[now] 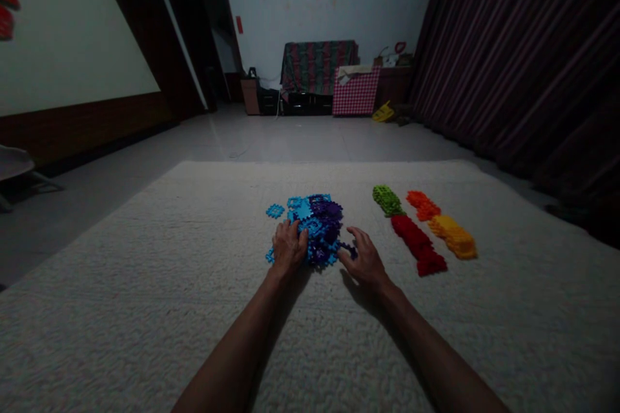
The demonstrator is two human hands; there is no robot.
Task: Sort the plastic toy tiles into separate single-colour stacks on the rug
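A heap of blue and purple plastic interlocking pieces [317, 222] lies on a cream fleecy rug [145, 310]. My left hand [289, 246] rests on the heap's left side with its fingers curled over the pieces. My right hand [364, 259] sits at the heap's lower right, fingers spread and touching the rug beside a purple piece. One loose blue piece [275, 210] lies just left of the heap.
To the right lie sorted rows of pieces: green [386, 199], red [418, 244], orange [423, 205] and yellow [453, 236]. Beyond the rug are bare floor, a covered cabinet [317, 74], a checked box [356, 93] and a dark curtain [523, 64] on the right.
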